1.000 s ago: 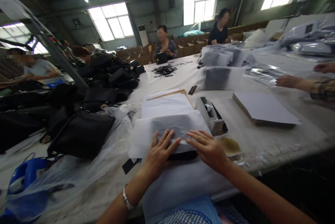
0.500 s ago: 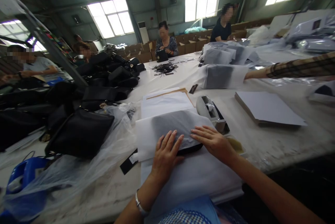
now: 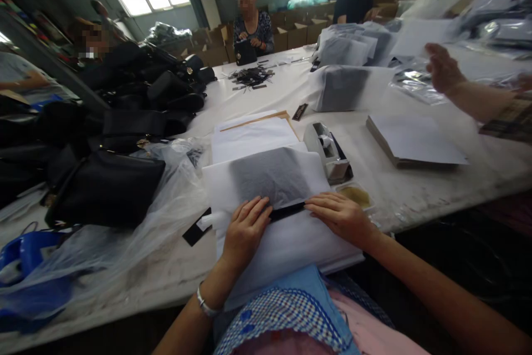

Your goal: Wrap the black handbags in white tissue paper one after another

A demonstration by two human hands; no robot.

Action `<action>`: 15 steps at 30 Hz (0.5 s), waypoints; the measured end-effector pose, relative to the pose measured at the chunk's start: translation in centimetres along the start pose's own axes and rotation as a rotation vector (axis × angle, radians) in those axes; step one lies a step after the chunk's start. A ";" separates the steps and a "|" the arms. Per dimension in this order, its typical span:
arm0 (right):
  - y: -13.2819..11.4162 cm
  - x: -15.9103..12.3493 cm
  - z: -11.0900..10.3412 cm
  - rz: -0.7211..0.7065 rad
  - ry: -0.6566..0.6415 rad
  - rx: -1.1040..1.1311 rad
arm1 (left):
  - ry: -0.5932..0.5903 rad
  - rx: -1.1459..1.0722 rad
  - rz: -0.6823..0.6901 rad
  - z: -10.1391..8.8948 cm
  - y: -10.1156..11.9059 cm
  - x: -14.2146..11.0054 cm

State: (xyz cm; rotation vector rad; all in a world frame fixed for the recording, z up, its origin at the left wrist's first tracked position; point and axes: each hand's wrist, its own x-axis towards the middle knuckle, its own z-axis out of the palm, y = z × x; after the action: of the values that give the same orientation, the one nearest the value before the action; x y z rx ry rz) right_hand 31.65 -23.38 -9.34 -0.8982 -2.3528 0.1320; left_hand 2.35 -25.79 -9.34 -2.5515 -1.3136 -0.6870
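A black bag (image 3: pixel 286 211) lies in front of me under a sheet of thin white tissue paper (image 3: pixel 270 175). Its dark shape shows through, and a black strip along the near edge is uncovered. My left hand (image 3: pixel 246 227) rests on the left part of that edge, fingers stretched over the paper. At the right end, my right hand (image 3: pixel 343 216) lies with its fingers extended on the edge. Both thumbs are mostly hidden. Beneath the bag is a stack of white paper sheets (image 3: pixel 253 136). A black tag (image 3: pixel 195 229) sits left of the paper.
Right of the bag stand a tape dispenser (image 3: pixel 328 150) and a shallow dish (image 3: pixel 355 195). Beyond are a stack of white boards (image 3: pixel 415 142) and a wrapped bag (image 3: pixel 343 88). Black bags (image 3: pixel 112 186) and plastic film (image 3: pixel 166 200) fill the left. A co-worker's hand (image 3: pixel 446 70) reaches in.
My hands have slid from the top of the wrapped bag down to its near edge. The co-worker's hand at the right has pulled away from the other wrapped bag. My view has tilted down.
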 end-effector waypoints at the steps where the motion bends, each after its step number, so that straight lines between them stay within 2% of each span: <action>1: -0.6 -0.4 -0.3 0.002 -0.052 0.034 | -0.002 -0.009 -0.002 0.0 0.0 -0.1; 4: -2.2 -1.4 -0.6 -0.003 -0.254 0.116 | 0.004 -0.036 -0.002 0.1 -0.1 -0.2; 6: -2.9 -1.8 -0.4 0.016 -0.320 0.132 | 0.005 -0.051 -0.007 0.1 -0.1 -0.2; 15: -3.0 -1.0 0.1 0.078 -0.348 0.274 | -0.025 -0.085 -0.016 -0.2 -0.1 -0.1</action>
State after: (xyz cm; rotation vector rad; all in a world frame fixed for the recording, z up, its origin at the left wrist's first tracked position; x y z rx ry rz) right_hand 30.47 -26.25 -9.03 -0.8856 -2.5289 0.6739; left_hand 2.14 -25.90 -9.22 -2.6271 -1.3423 -0.7318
